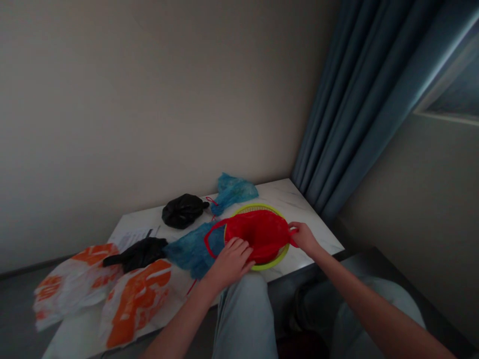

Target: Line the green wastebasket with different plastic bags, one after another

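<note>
A red plastic bag (258, 235) lies spread over a round yellow-green plastic basket (270, 263), hiding most of its inside. My left hand (231, 264) rests on the near edge of the red bag, fingers curled against it. My right hand (305, 238) is at the far right side, pinching a red bag handle. A crumpled blue plastic bag (195, 251) lies just left of the basket, under the bag's other looped handle.
A white marble-look table (295, 209) stands against the wall, with a blue curtain at its right. It holds a knotted black bag (183, 211), another black bag (138, 254), a blue bag (234, 192), papers (136, 238) and orange-printed white bags (134, 304).
</note>
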`<state>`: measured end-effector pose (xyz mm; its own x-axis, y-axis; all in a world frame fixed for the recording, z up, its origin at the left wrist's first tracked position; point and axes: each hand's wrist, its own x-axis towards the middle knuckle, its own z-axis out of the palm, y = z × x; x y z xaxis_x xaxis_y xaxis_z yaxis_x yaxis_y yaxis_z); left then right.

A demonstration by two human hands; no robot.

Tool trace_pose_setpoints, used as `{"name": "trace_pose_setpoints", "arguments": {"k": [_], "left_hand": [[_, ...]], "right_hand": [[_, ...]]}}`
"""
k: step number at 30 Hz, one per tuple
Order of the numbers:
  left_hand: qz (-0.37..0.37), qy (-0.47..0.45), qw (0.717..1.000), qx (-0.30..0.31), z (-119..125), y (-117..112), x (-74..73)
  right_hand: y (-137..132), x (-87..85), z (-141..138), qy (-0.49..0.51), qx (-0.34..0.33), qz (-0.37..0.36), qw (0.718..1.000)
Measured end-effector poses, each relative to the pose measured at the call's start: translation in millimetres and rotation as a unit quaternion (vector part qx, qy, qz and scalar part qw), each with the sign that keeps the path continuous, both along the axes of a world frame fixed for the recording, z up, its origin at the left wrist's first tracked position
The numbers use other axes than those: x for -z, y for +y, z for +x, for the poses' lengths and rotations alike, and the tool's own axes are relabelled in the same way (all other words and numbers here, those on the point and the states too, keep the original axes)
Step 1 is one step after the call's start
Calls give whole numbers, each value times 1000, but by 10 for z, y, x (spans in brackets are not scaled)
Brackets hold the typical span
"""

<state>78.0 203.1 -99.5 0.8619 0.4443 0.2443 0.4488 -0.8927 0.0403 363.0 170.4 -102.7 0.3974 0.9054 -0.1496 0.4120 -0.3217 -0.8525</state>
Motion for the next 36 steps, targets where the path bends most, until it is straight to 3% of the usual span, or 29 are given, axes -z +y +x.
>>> {"name": "trace_pose_setpoints", "arguments": {"k": [4, 7, 11, 14, 16, 18, 20, 22, 24, 27, 29, 33, 36], "left_hand": [[10, -5, 1000, -16, -130, -109, 168], [-25, -33, 997, -62, -185, -141, 216], [-80, -165, 973, -144, -200, -134, 102], [-42, -276, 938, -206, -193, -139, -54], [11, -339, 900, -274, -186, -160, -105], [38, -411, 837, -360, -178, -181, -53], [3, -491, 754, -437, -164, -181, 108], [-100, -554, 678, -473, -139, -147, 327], [-226, -583, 634, -455, -102, -82, 509], [-323, -601, 618, -390, -33, 56, 565], [-321, -635, 603, -362, 23, 166, 456], [-284, -726, 540, -316, 150, 374, 128], [-265, -752, 541, -267, 226, 419, -24]], "right_hand": [[-30, 234, 27, 73, 44, 46, 995], [-12, 275, 40, 131, 79, 23, 988], [28, 119, 102, 182, -27, -24, 983], [36, -57, 182, 269, -83, -45, 959], [40, -163, 234, 314, -88, -27, 945], [62, -247, 269, 340, -72, 5, 938], [103, -305, 282, 354, -39, 60, 932], [155, -340, 272, 363, -6, 132, 923], [203, -364, 247, 367, 9, 189, 911], [271, -424, 185, 363, -6, 226, 904], [332, -486, 137, 358, -24, 224, 906], [498, -551, 67, 347, -57, 227, 908], [614, -472, 69, 356, -55, 250, 899]]}}
